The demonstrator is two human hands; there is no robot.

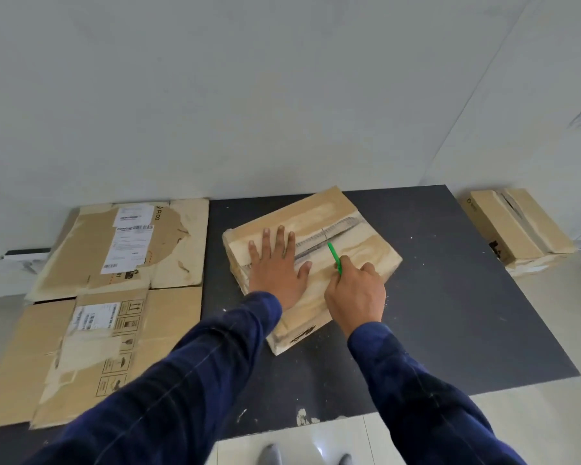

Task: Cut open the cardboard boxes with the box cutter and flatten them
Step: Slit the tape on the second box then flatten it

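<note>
Nearest, grey shoe tips (272,454) stood at the edge of the dark mat (450,313), and two dark blue sleeves reached forward over it. The left hand (275,266) lay flat with fingers straight and spread, pressing down on the top of the cardboard box (316,203) in the middle of the mat. The right hand (356,290) was curled round the green box cutter (334,258), whose thin blade pointed away along that box's taped centre seam. Whether the blade had bitten into the tape I could not tell, as the tip was too fine to read. The box was closed, so nothing inside it showed.

To the left, the nearer flattened box (168,317) and the farther flattened box (185,236) lay opened out with their labels up. That share of the work looked done. Far right, off the mat, the last box (517,226) sat with flaps closed, its tape rough along the seam and its inside hidden. By my judgement two were finished, one was under the knife, and at least one remained.
</note>
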